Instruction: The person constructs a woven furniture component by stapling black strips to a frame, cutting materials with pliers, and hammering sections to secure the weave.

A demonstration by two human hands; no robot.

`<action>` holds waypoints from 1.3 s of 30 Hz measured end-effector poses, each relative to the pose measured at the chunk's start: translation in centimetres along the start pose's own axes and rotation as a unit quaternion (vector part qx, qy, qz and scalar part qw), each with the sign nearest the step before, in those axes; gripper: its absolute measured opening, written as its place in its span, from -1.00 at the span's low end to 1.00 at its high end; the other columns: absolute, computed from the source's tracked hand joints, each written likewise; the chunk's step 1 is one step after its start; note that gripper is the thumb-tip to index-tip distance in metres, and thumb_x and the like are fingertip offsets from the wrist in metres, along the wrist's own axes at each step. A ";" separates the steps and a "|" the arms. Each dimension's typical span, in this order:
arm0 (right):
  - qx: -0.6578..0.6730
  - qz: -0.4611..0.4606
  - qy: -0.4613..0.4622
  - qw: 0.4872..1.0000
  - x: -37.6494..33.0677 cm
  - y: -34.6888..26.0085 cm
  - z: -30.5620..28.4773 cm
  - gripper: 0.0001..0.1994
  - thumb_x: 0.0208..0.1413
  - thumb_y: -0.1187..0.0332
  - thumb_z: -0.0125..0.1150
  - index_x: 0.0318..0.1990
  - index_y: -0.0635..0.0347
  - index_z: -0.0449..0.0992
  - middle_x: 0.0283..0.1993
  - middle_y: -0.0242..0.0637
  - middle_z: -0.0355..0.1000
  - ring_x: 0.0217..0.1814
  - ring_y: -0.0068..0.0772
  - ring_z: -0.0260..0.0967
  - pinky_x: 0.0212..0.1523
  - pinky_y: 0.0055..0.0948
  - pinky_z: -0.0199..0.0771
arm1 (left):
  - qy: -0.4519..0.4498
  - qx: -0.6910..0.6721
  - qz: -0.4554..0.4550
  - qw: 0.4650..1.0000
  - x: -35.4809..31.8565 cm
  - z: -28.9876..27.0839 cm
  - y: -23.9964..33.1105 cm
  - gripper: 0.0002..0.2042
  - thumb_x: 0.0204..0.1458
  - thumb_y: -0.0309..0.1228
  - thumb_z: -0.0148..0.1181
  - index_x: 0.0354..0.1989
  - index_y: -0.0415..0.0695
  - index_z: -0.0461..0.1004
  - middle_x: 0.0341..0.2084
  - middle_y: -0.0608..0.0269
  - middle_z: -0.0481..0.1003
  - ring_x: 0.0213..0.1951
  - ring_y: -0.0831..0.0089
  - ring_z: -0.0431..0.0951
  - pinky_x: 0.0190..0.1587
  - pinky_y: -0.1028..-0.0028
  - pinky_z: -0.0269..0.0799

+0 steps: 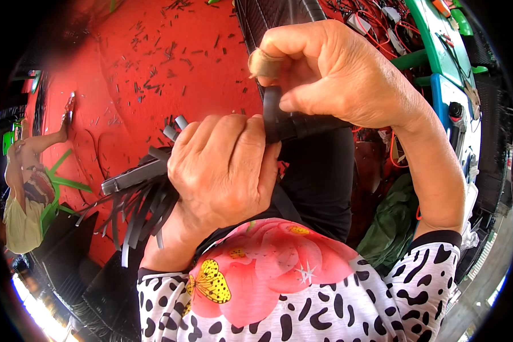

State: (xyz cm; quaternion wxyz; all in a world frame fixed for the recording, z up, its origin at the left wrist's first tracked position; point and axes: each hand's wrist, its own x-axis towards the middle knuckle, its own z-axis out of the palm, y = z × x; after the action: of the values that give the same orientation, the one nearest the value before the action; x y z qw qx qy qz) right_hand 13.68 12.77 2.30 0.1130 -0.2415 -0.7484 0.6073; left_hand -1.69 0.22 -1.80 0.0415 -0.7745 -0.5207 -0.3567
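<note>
My left hand is closed over a dark bar, whose end sticks out to the left of the fist. Loose black flat strips hang in a tuft below that bar, and short grey ends poke out above the knuckles. Just right of the fist, a black strip curves up in a loop. My right hand pinches the edge of this loop between thumb and forefinger. A tan wrap covers one right finger. What lies inside the left fist is hidden.
Black offcuts litter the red floor. A dark woven piece stands beyond my hands. On the right are a green table, orange cords and dark green cloth. Another person sits at far left.
</note>
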 end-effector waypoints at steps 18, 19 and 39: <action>-0.036 -0.035 0.037 0.998 -0.3 0.0 0.4 -0.72 -0.23 0.74 0.09 -0.27 0.33 0.44 -0.32 -0.41 0.37 -0.19 -0.62 0.32 -0.08 -0.57 0.36 | -0.002 -0.004 0.007 1.000 0.1 0.0 -0.1 -0.76 -0.30 -0.54 0.28 -0.37 -0.29 0.48 -0.55 0.06 0.43 -0.55 0.15 0.45 -0.48 0.33 0.33; -0.035 -0.029 0.038 0.998 -0.2 0.0 0.5 -0.72 -0.23 0.74 0.08 -0.28 0.33 0.43 -0.32 -0.41 0.37 -0.20 -0.63 0.31 -0.09 -0.58 0.35 | -0.003 -0.002 0.005 1.000 0.0 0.0 -0.2 -0.76 -0.30 -0.54 0.28 -0.37 -0.29 0.48 -0.55 0.06 0.43 -0.55 0.15 0.45 -0.48 0.33 0.33; 0.020 -0.037 0.053 0.998 -0.1 0.6 0.9 -0.75 -0.23 0.75 0.07 -0.33 0.31 0.41 -0.35 -0.42 0.34 -0.27 -0.65 0.26 -0.20 -0.59 0.33 | 0.000 0.014 0.033 0.999 -0.3 0.1 -0.6 -0.75 -0.26 -0.45 0.24 -0.39 -0.34 0.48 -0.55 0.13 0.38 -0.57 0.31 0.44 -0.53 0.42 0.30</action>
State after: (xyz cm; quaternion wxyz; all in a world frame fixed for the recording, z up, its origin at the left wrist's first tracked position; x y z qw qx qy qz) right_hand 13.55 12.05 1.51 0.1794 -0.2427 -0.7376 0.6040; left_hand -2.18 0.28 -2.18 0.0640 -0.7907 -0.4995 -0.3482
